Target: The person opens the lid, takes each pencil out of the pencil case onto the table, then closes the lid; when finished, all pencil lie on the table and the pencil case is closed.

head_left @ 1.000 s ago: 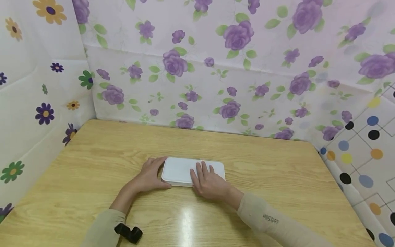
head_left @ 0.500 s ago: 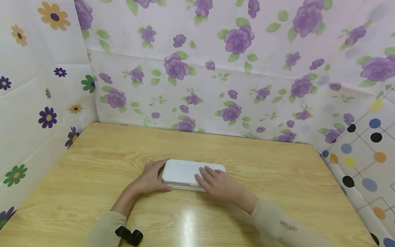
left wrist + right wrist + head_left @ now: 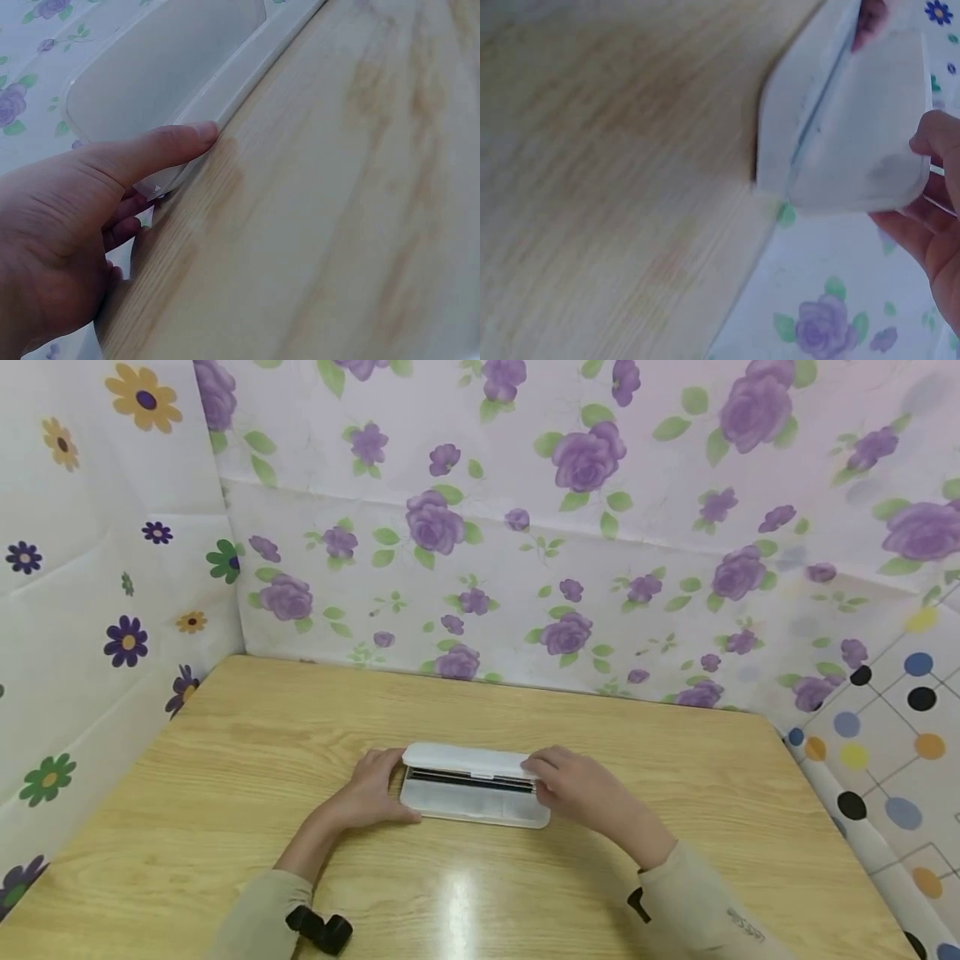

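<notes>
A long white pencil case (image 3: 450, 806) lies on the table with its lid (image 3: 450, 753) raised along the far side. Inside, dark thin sticks (image 3: 442, 779), perhaps pencils, show below the lid. At the case's left end my left hand (image 3: 372, 793) grips it, thumb on the near side; the left wrist view shows the thumb on the rim of the white case (image 3: 176, 67). My right hand (image 3: 581, 789) holds the lid at its right end. In the right wrist view, the thumb and fingers of the right hand (image 3: 939, 225) pinch the white lid's edge (image 3: 885, 135).
The wooden table (image 3: 300, 710) extends around the case on all sides. Behind it stands a floral sheet wall (image 3: 510, 568); flower-patterned and dotted sheets flank it. A black strap device (image 3: 321, 931) is on the left sleeve.
My right hand has moved from the top of the case to the right end of its lid. The lid has swung up and back, showing the inside. The left hand stays at the left end.
</notes>
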Available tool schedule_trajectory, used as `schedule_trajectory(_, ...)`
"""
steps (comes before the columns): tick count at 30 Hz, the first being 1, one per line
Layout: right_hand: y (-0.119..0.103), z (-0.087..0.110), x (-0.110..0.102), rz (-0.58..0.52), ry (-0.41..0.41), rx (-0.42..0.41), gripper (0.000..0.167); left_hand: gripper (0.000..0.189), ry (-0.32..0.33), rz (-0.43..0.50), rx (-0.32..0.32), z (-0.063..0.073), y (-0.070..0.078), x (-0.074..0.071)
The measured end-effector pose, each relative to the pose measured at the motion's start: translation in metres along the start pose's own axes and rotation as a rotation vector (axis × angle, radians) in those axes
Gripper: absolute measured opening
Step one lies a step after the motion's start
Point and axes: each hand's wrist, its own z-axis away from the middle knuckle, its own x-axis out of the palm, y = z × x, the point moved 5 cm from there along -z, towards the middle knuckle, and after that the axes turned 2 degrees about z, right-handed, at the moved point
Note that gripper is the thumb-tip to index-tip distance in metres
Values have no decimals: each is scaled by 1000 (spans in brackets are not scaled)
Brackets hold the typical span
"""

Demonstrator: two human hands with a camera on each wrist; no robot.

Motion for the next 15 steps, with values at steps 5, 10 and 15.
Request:
schedule_trajectory(5, 29, 5, 0, -271, 41, 170, 24, 100, 13, -4, 15, -2, 1, 0)
schedule_trajectory(10, 55, 10, 7, -391, 129, 402, 23, 102, 10, 5, 25, -1, 1, 1)
schedule_trajectory(15, 75, 17, 15, -476, 214, 651, 23, 103, 4, -5, 23, -1, 0, -1)
